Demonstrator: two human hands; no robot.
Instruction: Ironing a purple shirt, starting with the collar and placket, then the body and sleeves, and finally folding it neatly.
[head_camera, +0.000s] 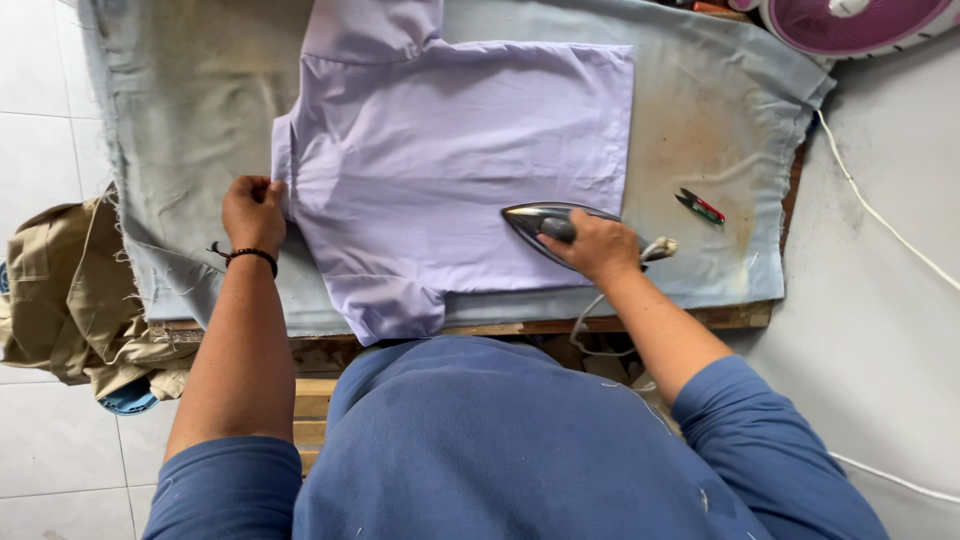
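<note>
Ironing in hand, mid-pass over a lilac shirt spread flat on the table, itself draped in a pale, scorch-stained cloth. Right hand wrapped round the handle of the iron, fingers curled shut on the grip, nose of the iron pointing toward 9 o'clock, soleplate resting on the shirt's lower right portion, near the 4 o'clock corner of the garment. Left hand at the shirt's 9 o'clock edge, fingers bunched and pinching the fabric there, apparently holding it taut against the pull of the iron. Collar end lying toward 12 o'clock, one sleeve hanging over the near table edge at 6 o'clock. Small red-and-green snips lying at 3 o'clock of the iron, apart from it, on the bare cloth. White cord trailing off past the table toward 4 o'clock; a pink fan at the 1 o'clock corner; a khaki garment heaped off the table at 9 o'clock. By judgement, much of the panel still to press: next stroke best kept flat and steady toward 9 o'clock, with tension kept on the pinched edge, no lingering in one spot lest the thin fabric scorch, and cord kept off the pressed area.
</note>
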